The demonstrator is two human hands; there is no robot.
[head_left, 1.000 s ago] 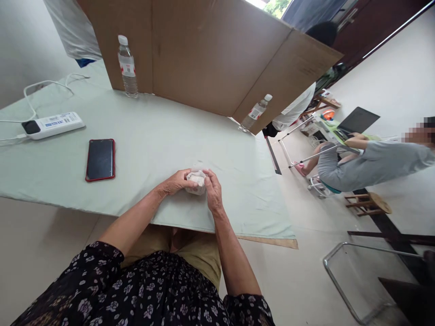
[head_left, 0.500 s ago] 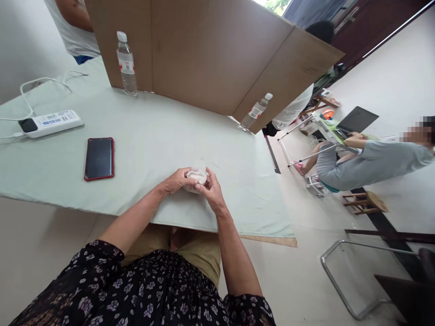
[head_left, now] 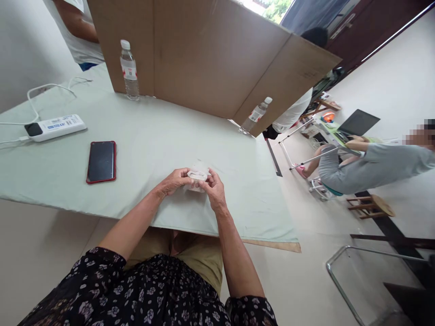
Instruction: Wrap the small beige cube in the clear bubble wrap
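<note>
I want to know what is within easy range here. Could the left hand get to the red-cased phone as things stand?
Probably yes. The phone lies flat on the table to the left hand's side with only bare cloth between them, though that hand is now holding the small white bundle together with the right hand.

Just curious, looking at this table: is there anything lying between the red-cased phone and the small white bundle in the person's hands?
No. In the head view, only bare pale green tablecloth separates the phone from the white bundle.

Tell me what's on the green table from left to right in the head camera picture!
White power strip → red-cased black phone → clear plastic water bottle → small white bundle held in both hands → second clear water bottle.
</note>
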